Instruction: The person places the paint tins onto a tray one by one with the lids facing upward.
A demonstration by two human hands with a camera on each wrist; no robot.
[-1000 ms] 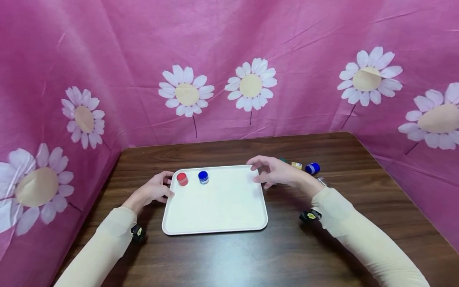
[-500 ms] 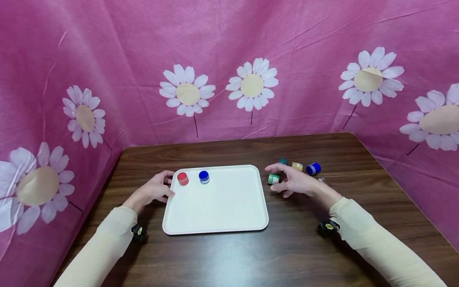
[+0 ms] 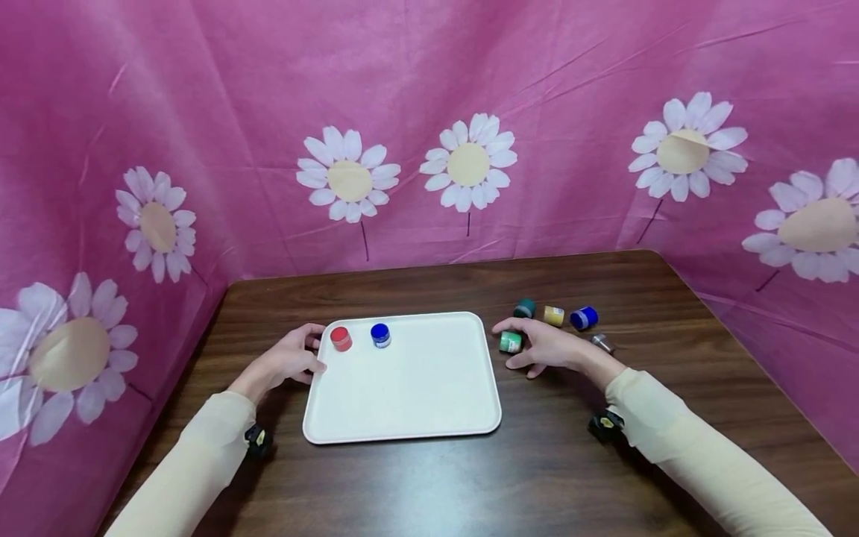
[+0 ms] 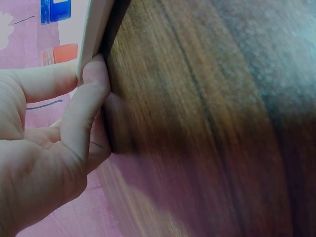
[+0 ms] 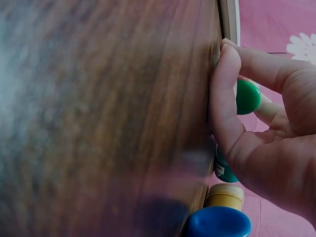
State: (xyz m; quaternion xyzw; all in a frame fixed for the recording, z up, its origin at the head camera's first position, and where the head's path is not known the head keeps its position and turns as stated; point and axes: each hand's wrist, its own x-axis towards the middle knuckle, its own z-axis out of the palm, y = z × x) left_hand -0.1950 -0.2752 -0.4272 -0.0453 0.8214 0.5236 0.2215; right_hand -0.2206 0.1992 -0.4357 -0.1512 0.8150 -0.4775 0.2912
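A white tray point(image 3: 403, 388) lies on the wooden table, with a red paint jar point(image 3: 341, 338) and a blue-capped paint jar point(image 3: 380, 335) standing in its far left part. My left hand point(image 3: 293, 356) pinches the tray's left edge; the left wrist view shows the rim between thumb and fingers point(image 4: 74, 116). Right of the tray, my right hand point(image 3: 546, 345) is spread around a green paint jar point(image 3: 510, 342), thumb and fingers apart on either side. Its green cap point(image 5: 248, 97) shows behind the fingers in the right wrist view; whether they touch it I cannot tell.
Beyond the right hand lie a dark green jar point(image 3: 524, 308), a yellow jar point(image 3: 554, 316), a blue jar point(image 3: 584, 318) and a small grey-clear jar point(image 3: 602, 342). A pink flowered cloth point(image 3: 416, 89) hangs around the table point(image 3: 429, 492) at the back and sides.
My right hand has moved from above the tray's far right corner to the right and down, around the green jar. The left hand stays at the tray's left edge.
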